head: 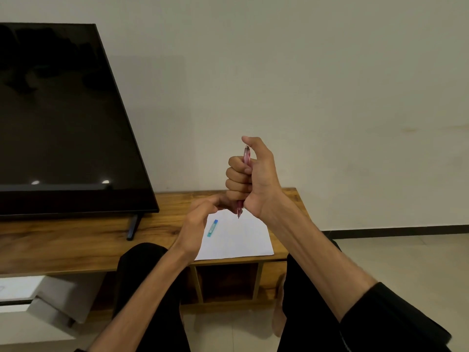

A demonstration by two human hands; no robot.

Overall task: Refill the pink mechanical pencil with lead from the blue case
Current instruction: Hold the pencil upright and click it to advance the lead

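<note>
My right hand (pixel 250 179) is raised above the wooden table and wrapped in a fist around the pink mechanical pencil (pixel 246 155), which stands upright with its tip pointing down. My thumb rests by the pencil's top end. My left hand (pixel 200 219) hovers just below and to the left, fingers curled with fingertips pinched near the pencil's tip; whether anything sits between them is too small to see. The blue lead case (pixel 212 228) lies on a white sheet of paper (pixel 243 240), between my two forearms.
A large dark TV (pixel 63 118) on thin legs stands on the left part of the wooden table (pixel 76 247). Open cubbies sit under the tabletop. My knees in black trousers frame the lower view. A white wall is behind.
</note>
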